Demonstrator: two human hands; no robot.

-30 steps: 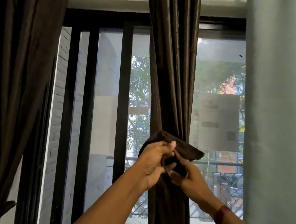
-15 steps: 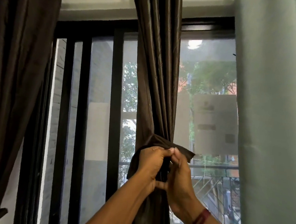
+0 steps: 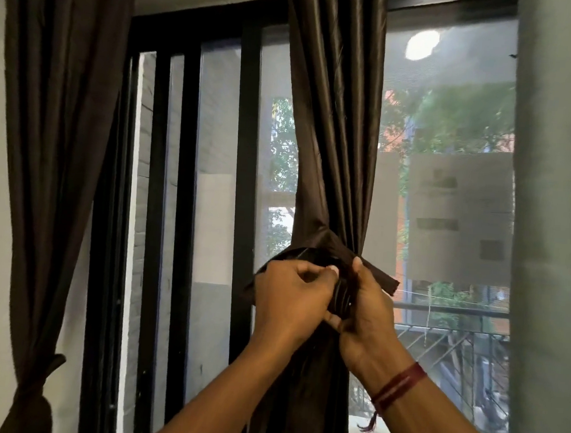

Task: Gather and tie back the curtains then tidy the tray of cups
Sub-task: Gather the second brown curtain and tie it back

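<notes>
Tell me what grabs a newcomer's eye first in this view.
At centre, the left hand and right hand clutch a dark tie band wrapped around the gathered brown curtain. At far left, another brown curtain hangs already tied low down. Behind them stand the black window bars, with trees outside.

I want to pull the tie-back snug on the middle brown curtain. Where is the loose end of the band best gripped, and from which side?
Grip the flat brown tie-back band at its free tail, which sticks out to the right of the right hand. Come from the right, pinching across its flat faces: it juts clear of the gathered brown satin curtain, while the left hand covers the wrapped part.
</notes>
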